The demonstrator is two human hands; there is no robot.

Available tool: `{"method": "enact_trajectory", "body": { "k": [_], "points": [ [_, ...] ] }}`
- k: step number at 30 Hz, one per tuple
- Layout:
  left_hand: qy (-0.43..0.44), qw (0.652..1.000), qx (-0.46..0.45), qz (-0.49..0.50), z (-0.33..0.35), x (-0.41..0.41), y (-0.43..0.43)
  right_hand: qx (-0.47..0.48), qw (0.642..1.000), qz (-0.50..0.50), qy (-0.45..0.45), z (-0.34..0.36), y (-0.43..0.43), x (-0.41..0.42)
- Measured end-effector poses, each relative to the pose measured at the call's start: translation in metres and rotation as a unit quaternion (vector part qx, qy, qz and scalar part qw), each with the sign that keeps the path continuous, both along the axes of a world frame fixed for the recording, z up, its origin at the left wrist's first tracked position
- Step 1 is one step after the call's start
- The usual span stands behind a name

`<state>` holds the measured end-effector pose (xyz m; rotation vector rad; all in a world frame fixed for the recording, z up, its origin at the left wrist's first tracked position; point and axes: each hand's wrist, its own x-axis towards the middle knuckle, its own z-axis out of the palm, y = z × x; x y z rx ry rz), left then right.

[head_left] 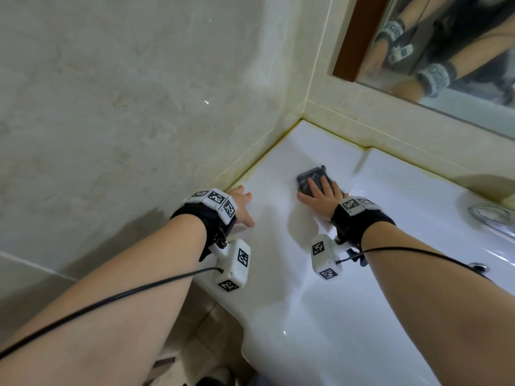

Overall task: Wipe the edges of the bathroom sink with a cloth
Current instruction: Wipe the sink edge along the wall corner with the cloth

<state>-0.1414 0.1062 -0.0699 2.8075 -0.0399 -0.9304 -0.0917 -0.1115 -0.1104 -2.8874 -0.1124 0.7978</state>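
Observation:
A white bathroom sink (320,316) fills the lower right, its flat left rim meeting the tiled wall in the far corner. A dark grey cloth (310,176) lies on that rim near the corner. My right hand (322,195) presses flat on the cloth with fingers spread over it. My left hand (242,206) rests flat on the rim's left edge, close to the wall, holding nothing. Both wrists wear black bands with white marker blocks and cables.
A beige tiled wall (125,107) runs along the left and back of the sink. A mirror (446,51) hangs at the upper right. The chrome tap (490,215) stands at the right edge, and a round overflow fitting (478,266) shows near my right forearm.

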Motion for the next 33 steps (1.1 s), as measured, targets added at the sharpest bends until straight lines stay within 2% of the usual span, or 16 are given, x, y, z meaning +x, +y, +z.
{"method": "enact_trajectory", "body": {
  "k": [3,8,12,13,16,19,26,30,33],
  "points": [
    [-0.003,1.000,-0.006,0.002,0.000,-0.001,0.002,0.002,1.000,-0.002,0.004,0.006,0.021,-0.005],
    [-0.014,1.000,-0.007,0.003,-0.002,-0.004,0.003,0.010,0.997,0.080,0.017,0.008,0.062,-0.019],
    [-0.011,1.000,-0.007,0.006,-0.001,-0.004,0.007,-0.009,0.990,0.142,0.021,0.008,0.057,-0.012],
    [-0.012,1.000,-0.007,0.008,-0.002,-0.005,0.008,-0.002,0.990,0.141,0.019,0.009,0.050,-0.008],
    [-0.013,1.000,-0.013,0.015,-0.006,-0.010,0.013,0.043,0.997,0.056,0.015,0.009,0.036,0.001],
    [-0.009,0.999,-0.025,0.027,-0.006,-0.014,0.018,0.017,0.999,0.026,0.008,0.009,0.041,0.002],
    [-0.005,1.000,-0.018,0.021,0.006,-0.011,0.017,0.005,0.993,0.114,0.011,0.004,0.097,-0.016],
    [-0.005,0.999,-0.019,0.025,0.008,-0.013,0.020,-0.013,0.987,0.159,0.022,0.006,0.091,-0.008],
    [-0.006,0.999,-0.019,0.027,0.005,-0.017,0.026,-0.003,0.992,0.128,0.017,0.010,0.067,0.005]
  ]
}}
